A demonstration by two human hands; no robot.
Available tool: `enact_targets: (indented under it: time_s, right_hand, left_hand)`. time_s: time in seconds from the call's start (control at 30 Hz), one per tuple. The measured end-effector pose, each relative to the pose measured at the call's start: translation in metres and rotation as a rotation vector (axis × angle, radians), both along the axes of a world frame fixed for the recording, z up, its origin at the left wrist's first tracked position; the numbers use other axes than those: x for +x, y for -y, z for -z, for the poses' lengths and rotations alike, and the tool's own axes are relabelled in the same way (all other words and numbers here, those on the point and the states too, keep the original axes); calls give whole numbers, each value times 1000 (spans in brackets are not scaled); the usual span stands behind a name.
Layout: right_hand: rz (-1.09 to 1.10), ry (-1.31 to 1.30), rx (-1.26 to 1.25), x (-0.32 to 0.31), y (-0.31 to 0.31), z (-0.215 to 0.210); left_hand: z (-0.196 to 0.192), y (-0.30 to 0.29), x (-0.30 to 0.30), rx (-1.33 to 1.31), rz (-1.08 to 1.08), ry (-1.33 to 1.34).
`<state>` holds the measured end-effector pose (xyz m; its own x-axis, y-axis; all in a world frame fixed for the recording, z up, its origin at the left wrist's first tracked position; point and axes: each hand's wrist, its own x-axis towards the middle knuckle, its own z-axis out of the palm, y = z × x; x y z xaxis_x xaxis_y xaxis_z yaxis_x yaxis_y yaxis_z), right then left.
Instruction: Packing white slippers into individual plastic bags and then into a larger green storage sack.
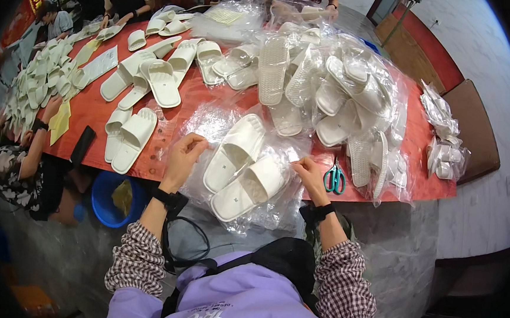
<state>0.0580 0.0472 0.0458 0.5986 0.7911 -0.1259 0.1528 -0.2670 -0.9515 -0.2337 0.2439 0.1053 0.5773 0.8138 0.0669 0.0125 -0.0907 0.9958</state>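
Observation:
A pair of white open-toe slippers lies before me at the table's near edge: the left slipper [231, 155] slants upward, and the right slipper [251, 189] sits lower, beside it. Beneath them spreads a stack of clear plastic bags [197, 178], overhanging the edge. My left hand [185, 154] is closed, its thumb and fingers pinching the bag plastic left of the pair. On the other side, my right hand [309, 173] pinches plastic close to the right slipper's upper. Green-handled scissors [334, 179] lie just right of that hand.
Bagged slippers [342, 94] heap at the right; loose slippers [160, 81] lie left on the red table [212, 100]. A black phone [82, 145] rests near the left edge, above a blue bucket [115, 217]. Other people work around the table. A brown chair [467, 126] stands right.

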Motion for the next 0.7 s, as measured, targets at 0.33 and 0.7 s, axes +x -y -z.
enact_targets:
  time_s: [0.33,0.7]
  right_hand:
    - [-300,-187,98,11,39,-28]
    - [-239,-16,-251,-7,48,-6]
  left_hand:
    - [-138,-18,53,1177,-75,-429]
    - [4,-75,-10,512,-264,-294]
